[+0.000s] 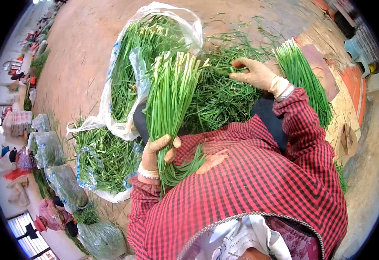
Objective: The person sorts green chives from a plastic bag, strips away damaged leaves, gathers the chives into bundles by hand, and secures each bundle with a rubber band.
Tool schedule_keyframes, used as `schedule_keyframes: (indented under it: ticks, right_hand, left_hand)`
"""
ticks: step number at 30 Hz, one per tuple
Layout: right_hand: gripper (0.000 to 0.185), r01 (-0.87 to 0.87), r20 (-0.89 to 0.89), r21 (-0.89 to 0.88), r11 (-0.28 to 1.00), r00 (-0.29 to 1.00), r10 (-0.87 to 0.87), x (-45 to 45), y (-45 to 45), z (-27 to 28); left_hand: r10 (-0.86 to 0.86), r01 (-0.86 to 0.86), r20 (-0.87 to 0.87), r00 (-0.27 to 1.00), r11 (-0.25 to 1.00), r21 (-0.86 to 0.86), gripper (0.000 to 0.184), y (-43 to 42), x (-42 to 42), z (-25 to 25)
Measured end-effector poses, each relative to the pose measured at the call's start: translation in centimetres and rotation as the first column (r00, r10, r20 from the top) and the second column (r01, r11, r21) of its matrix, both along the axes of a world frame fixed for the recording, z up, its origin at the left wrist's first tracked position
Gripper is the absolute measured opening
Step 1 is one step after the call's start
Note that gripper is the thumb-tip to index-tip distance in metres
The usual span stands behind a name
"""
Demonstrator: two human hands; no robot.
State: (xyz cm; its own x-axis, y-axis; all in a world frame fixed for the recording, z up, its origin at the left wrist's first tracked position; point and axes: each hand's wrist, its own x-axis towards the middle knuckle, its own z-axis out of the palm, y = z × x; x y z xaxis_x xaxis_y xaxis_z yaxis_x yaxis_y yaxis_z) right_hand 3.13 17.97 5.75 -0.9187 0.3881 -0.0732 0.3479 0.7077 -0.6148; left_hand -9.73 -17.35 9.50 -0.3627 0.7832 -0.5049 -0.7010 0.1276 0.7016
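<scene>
My left hand [160, 151], in a pale glove, is wrapped round the lower, leafy part of a bunch of garlic chives [170, 95]. The bunch stands upright with its pale cut ends at the top, and its leaf tips bend across my checked apron. My right hand [256, 77], also gloved, is to the right of the bunch's top. Its thumb and finger are apart above a heap of loose green leaves [224, 108], with no stem clearly between them. A second, neat bunch of chives [302, 78] lies to the right of that hand.
A white plastic bag [107, 104] full of chives stands open ahead on the left, with more loose greens [105, 158] below it. Wrapped bundles [66, 182] line the left side, near other people. A blue-grey stool [356, 54] is at far right.
</scene>
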Motion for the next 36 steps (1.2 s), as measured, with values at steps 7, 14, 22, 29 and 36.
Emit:
schedule_keyframes:
  ticks: [7, 14, 22, 29, 36]
  right_hand:
    - [0.032, -0.077, -0.215, -0.753, 0.654, 0.967, -0.135, -2.8, -4.2, 2.8]
    - [0.032, 0.251, -0.103, -0.638, 0.728, 0.909, -0.403, -1.2, -0.3, 2.6]
    - [0.017, -0.057, -0.303, -0.688, 0.723, 0.928, -0.216, -1.7, -5.3, 3.1]
    - [0.045, -0.079, -0.444, -0.08, 0.994, 0.895, 0.036, -1.8, -1.7, 3.9]
    - [0.027, -0.167, -0.228, -0.552, 0.817, 0.973, 0.045, -3.5, -2.5, 1.1]
  left_hand:
    - [-0.069, 0.065, -0.103, 0.992, 0.997, -0.042, 0.037, 1.7, 0.7, 0.1]
    - [-0.077, 0.078, -0.078, 0.994, 0.997, 0.02, 0.036, -0.4, -0.4, -0.6]
    - [-0.048, 0.048, -0.048, 0.998, 0.999, 0.013, 0.033, 1.4, 0.4, 0.1]
    - [-0.08, 0.063, -0.18, 0.98, 0.993, -0.102, 0.031, 0.4, 0.1, -0.3]
    - [-0.235, 0.184, -0.269, 0.934, 0.962, -0.201, 0.032, 0.8, 1.0, 0.1]
